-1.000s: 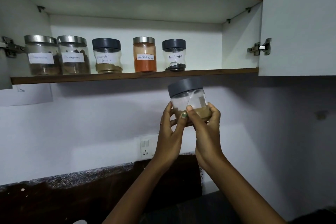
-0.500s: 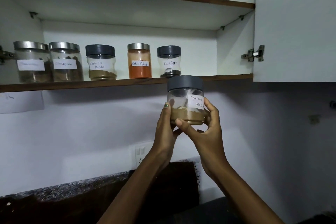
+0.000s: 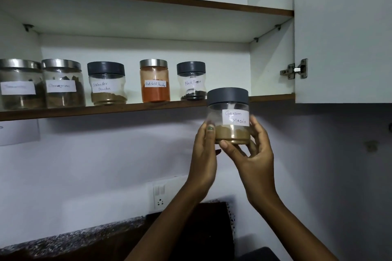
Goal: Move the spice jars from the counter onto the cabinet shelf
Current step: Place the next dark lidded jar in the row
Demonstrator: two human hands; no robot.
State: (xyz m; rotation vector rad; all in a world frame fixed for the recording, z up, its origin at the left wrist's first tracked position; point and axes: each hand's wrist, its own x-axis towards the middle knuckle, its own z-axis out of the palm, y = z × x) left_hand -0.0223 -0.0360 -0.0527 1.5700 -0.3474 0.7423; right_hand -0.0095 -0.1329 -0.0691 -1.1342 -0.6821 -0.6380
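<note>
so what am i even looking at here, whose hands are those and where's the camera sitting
There is no machine here, just a person. The camera is worn on their head and looks forward, so you see their own two arms reaching up from the bottom of the picture.

The left hand and the right hand together hold a clear jar with a dark lid, some brown powder inside, and a handwritten label that seems to read garam masala. It is raised just in front of the shelf edge, not yet set down.

On that shelf of the open cabinet stand five more jars in a row, among them coriander powder, red chilli powder and black pepper. The two leftmost labels are too blurred to read.
</note>
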